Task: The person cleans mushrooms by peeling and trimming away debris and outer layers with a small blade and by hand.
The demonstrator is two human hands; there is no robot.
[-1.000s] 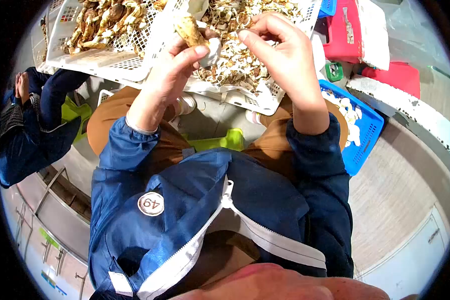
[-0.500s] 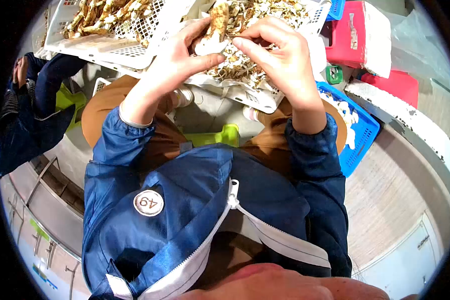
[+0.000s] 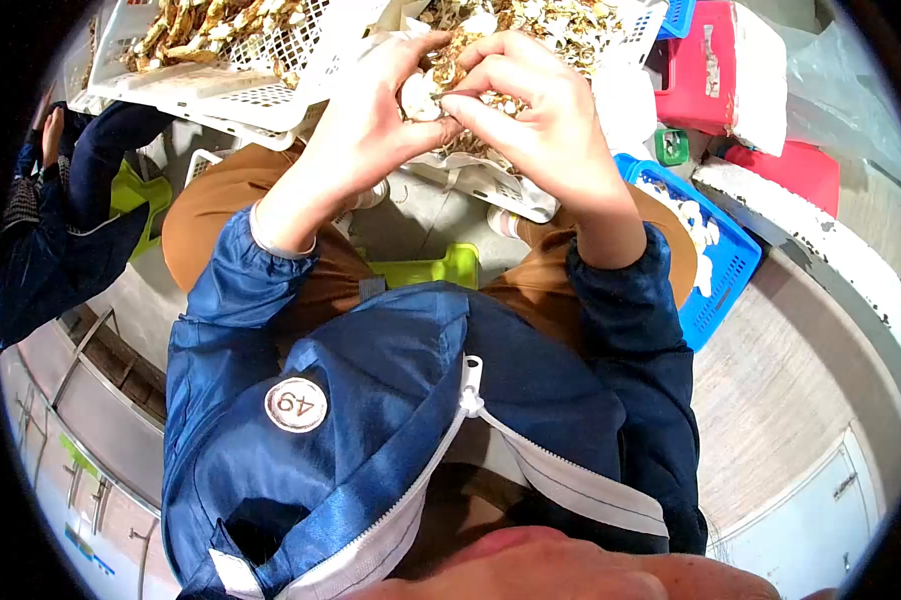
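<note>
My left hand [image 3: 356, 125] is curled around a mushroom [image 3: 420, 98] with a pale, whitish surface, thumb below and fingers above. Its far end is partly hidden by my fingers. Against its right side, my right hand [image 3: 551, 115] has thumb and fingers closed in a pinch; whatever sits between them is too small to make out. Below both hands is a white basket [image 3: 516, 198] heaped with brown and white peelings [image 3: 561, 18].
At upper left a white crate [image 3: 221, 95] holds long brown-and-white mushrooms [image 3: 206, 30]. A blue basket [image 3: 716, 300] with white pieces stands by my right knee. Red bins, a green container [image 3: 672, 147] and a white ledge [image 3: 801, 225] are to the right. Another person [image 3: 81, 220] sits at left.
The mushroom has turned from upright with its brown end showing to a pale side facing me. My right hand has shifted left against it, and both hands are closer together.
</note>
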